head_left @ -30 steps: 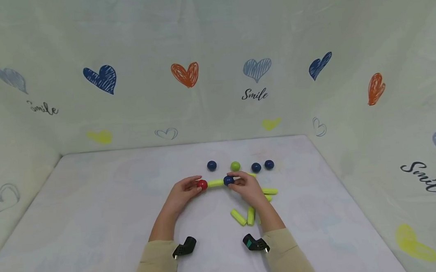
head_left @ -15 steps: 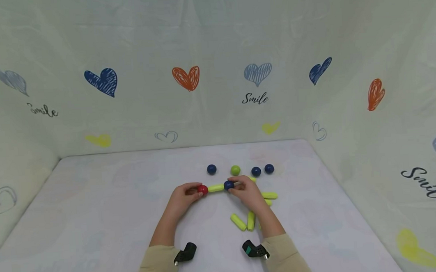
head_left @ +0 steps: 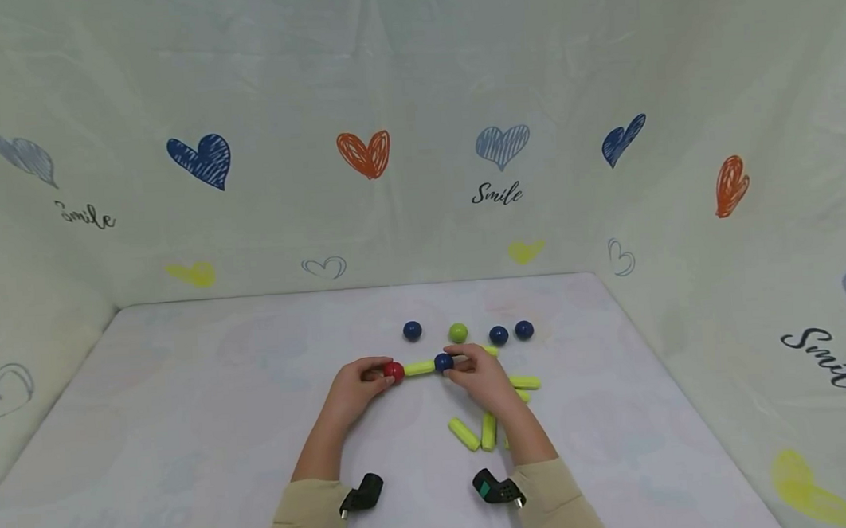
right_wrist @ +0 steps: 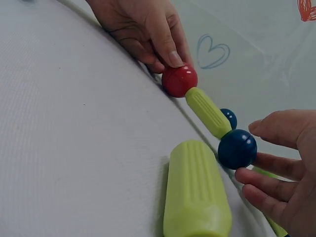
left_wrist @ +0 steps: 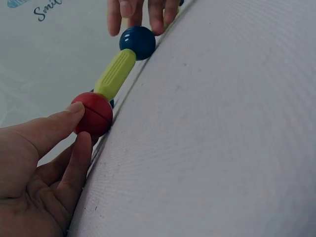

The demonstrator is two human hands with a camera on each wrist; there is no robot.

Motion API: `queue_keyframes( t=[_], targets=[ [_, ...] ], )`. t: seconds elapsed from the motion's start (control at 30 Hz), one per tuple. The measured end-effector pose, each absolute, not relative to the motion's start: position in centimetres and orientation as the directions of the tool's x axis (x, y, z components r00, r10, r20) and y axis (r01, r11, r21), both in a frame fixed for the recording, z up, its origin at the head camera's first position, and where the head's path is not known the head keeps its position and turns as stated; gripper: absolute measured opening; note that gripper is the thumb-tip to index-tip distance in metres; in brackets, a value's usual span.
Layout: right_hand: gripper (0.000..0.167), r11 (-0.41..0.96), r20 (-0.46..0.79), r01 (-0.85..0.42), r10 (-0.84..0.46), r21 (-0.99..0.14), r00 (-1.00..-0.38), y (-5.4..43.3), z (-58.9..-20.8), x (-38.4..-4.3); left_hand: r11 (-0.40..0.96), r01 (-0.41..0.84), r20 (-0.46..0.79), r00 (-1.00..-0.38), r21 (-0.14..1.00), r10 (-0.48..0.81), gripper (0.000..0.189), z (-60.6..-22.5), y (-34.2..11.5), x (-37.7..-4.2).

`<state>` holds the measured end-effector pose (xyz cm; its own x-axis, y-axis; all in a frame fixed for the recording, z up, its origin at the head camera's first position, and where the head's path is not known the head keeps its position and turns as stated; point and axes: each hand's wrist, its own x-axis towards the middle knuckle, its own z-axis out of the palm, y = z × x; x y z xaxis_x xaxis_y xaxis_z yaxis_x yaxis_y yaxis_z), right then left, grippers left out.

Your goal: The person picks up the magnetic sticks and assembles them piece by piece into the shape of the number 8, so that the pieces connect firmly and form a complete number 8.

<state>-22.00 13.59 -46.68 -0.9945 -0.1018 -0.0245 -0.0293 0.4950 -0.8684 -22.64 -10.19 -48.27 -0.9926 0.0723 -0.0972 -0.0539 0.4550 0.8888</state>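
Observation:
A red ball [head_left: 395, 371], a yellow-green ribbed rod [head_left: 420, 368] and a blue ball [head_left: 443, 362] form one straight piece, the rod's ends meeting both balls. My left hand [head_left: 352, 389] pinches the red ball between thumb and fingers; in the left wrist view a dark seam crosses this red ball [left_wrist: 95, 116]. At the other end, my right hand [head_left: 485, 378] has its thumb and fingertips around the blue ball, seen closely as the blue ball [right_wrist: 237, 149] in the right wrist view. The piece lies low over the white tabletop [head_left: 224, 434].
Behind the hands sit a blue ball [head_left: 412, 331], a green ball [head_left: 458, 331] and two more blue balls [head_left: 498, 335]. Several yellow-green rods [head_left: 464, 435] lie around and under the right forearm. A patterned cloth [head_left: 420, 216] rises behind the table.
The head view has tilted slightly, so the whole scene sits lower in the picture. Both hands keep their hold on the balls, with little visible movement.

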Motion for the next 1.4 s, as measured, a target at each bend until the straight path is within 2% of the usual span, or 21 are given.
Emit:
queue_keyframes(
  t=[0.2, 0.4, 1.07, 1.4],
  targets=[
    [0.036, 0.490, -0.018, -0.039, -0.111, -0.871, -0.994, 13.8, -45.4, -21.5, 0.453, -0.043, -0.085, -0.994, 0.891, 0.072, 0.031, -48.4, -10.2, -22.7],
    [0.029, 0.520, -0.076, -0.014, -0.152, -0.854, -0.985, 14.0, -44.5, -20.9, 0.457, -0.034, -0.076, -0.995, 0.889, 0.072, 0.032, -48.4, -10.3, -22.7],
    [0.026, 0.647, -0.195, -0.059, -0.314, -0.760, -0.929, 15.3, -44.9, -18.0, 0.449, -0.051, -0.090, -0.994, 0.892, 0.065, 0.034, -48.6, -10.3, -22.6],
    [0.028, 0.661, -0.227, -0.077, -0.362, -0.746, -0.904, 15.4, -45.1, -17.8, 0.464, -0.045, -0.083, -0.995, 0.884, 0.061, 0.034, -48.4, -10.2, -22.7]
  ],
)
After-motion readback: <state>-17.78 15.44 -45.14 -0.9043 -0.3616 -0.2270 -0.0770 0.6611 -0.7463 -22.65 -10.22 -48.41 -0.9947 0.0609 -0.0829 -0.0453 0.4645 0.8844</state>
